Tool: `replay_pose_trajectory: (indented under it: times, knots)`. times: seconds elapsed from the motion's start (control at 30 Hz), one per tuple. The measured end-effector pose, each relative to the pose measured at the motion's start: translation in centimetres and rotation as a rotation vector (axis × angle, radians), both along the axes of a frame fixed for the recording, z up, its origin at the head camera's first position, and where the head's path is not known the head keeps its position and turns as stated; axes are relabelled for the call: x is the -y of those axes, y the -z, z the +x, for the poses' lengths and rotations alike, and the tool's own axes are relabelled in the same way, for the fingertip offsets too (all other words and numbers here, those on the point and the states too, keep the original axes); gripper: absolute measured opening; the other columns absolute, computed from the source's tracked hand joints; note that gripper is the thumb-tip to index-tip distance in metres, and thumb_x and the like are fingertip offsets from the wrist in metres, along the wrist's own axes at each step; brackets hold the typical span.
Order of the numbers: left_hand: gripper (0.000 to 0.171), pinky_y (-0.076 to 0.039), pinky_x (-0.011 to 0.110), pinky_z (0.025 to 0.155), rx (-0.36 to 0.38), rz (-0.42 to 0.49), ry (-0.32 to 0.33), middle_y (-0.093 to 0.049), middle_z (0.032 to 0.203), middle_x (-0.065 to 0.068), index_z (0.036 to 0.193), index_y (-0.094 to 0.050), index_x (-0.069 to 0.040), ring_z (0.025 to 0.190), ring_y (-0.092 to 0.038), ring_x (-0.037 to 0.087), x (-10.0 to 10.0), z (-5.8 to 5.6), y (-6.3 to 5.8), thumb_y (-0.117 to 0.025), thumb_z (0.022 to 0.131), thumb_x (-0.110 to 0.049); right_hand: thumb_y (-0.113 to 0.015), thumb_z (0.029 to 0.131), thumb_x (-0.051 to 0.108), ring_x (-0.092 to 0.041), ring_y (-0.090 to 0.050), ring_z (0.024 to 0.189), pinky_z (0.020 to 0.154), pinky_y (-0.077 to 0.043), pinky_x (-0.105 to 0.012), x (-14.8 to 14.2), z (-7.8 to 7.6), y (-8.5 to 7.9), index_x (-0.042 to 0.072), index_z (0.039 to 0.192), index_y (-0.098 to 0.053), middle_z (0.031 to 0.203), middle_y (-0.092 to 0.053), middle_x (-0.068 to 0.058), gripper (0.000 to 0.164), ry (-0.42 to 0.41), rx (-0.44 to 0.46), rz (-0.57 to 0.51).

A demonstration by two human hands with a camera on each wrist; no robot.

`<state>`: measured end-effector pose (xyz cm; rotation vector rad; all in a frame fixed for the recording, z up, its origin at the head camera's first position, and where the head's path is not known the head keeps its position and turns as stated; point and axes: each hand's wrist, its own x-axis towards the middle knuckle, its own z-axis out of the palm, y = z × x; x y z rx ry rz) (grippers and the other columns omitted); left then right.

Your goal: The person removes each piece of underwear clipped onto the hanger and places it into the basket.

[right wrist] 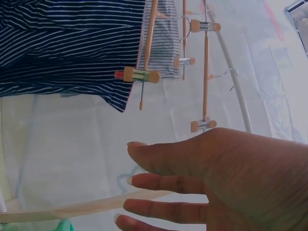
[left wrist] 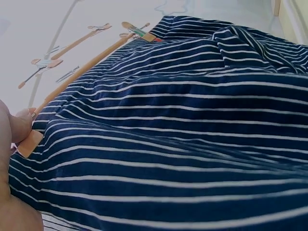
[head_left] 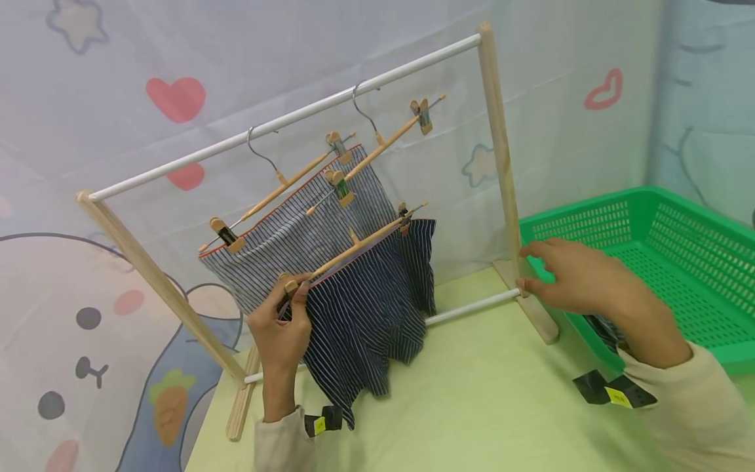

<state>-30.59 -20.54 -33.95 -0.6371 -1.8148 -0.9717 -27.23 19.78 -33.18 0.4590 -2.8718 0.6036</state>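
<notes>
Fingers of our left hand [head_left: 283,331] pinch the hanger clip [head_left: 289,286] on the shorts [head_left: 360,314], right hand [head_left: 575,275] open by the rack post [head_left: 501,164]; a loosened pinch could drop them.

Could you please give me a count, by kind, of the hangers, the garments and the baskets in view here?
Wooden clip hangers: 3, two on the rail, one held by the left hand.
Striped garments: 2, a lighter one and a dark navy one.
Green basket: 1.
Total: 6.
</notes>
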Motion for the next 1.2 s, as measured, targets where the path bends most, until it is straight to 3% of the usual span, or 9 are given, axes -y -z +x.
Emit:
replay_pose_trajectory:
  times: [0.27, 0.5, 0.67, 0.83, 1.1, 1.2]
  knots:
    - [0.016, -0.053, 0.013, 0.075, 0.029, -0.02, 0.065, -0.072, 0.088, 0.015, 0.105, -0.075, -0.004, 0.077, -0.07, 0.015, -0.2, 0.0, 0.4, -0.063, 0.095, -0.001, -0.063, 0.098, 0.027, -0.047, -0.055, 0.122, 0.091, -0.048, -0.061, 0.8, -0.1, 0.0, 0.001, 0.147, -0.041, 0.143, -0.046, -0.032, 0.06, -0.029, -0.057, -0.05]
    - [0.016, -0.04, 0.019, 0.053, 0.073, -0.052, 0.196, -0.07, 0.082, 0.015, 0.104, -0.075, -0.003, 0.063, -0.054, 0.005, -0.5, -0.2, 0.3, -0.064, 0.094, 0.001, -0.061, 0.099, 0.035, -0.051, -0.033, 0.138, 0.106, -0.033, -0.068, 2.2, 0.0, -0.7, 0.005, 0.154, -0.028, 0.151, -0.035, -0.03, 0.071, -0.062, -0.129, -0.171]
    - [0.016, -0.036, 0.019, 0.049, 0.11, -0.106, 0.243, -0.061, 0.069, 0.01, 0.105, -0.075, -0.003, 0.054, -0.043, 0.003, -0.9, -0.2, 0.5, -0.064, 0.093, 0.001, -0.061, 0.099, 0.035, -0.054, -0.027, 0.14, 0.109, -0.028, -0.07, 3.1, -0.2, -0.3, 0.002, 0.154, -0.025, 0.154, -0.029, -0.031, 0.074, -0.087, -0.147, -0.191]
    - [0.017, -0.033, 0.019, 0.046, 0.109, -0.135, 0.29, -0.054, 0.064, 0.007, 0.104, -0.075, -0.003, 0.048, -0.034, 0.003, -0.9, 0.0, 0.6, -0.063, 0.093, 0.003, -0.059, 0.101, 0.032, -0.054, -0.029, 0.138, 0.109, -0.027, -0.068, 3.3, -0.7, 0.1, -0.002, 0.151, -0.03, 0.153, -0.032, -0.031, 0.067, -0.128, -0.178, -0.177]
    - [0.019, -0.036, 0.021, 0.048, 0.115, -0.107, 0.34, -0.059, 0.071, 0.009, 0.106, -0.074, -0.002, 0.052, -0.039, 0.005, -0.5, 0.2, 0.5, -0.062, 0.093, 0.006, -0.055, 0.103, 0.017, -0.045, -0.046, 0.13, 0.104, -0.034, -0.062, 3.5, -0.9, 0.1, -0.001, 0.14, -0.05, 0.139, -0.055, -0.026, 0.042, -0.234, -0.284, -0.256]
    - [0.019, -0.038, 0.021, 0.05, 0.117, -0.099, 0.351, -0.062, 0.076, 0.01, 0.106, -0.074, -0.002, 0.056, -0.042, 0.005, -0.5, 0.4, 0.2, -0.062, 0.093, 0.005, -0.05, 0.105, 0.018, -0.043, -0.052, 0.124, 0.098, -0.039, -0.062, 3.6, -0.9, 0.0, 0.001, 0.138, -0.054, 0.135, -0.059, -0.024, 0.038, -0.211, -0.306, -0.301]
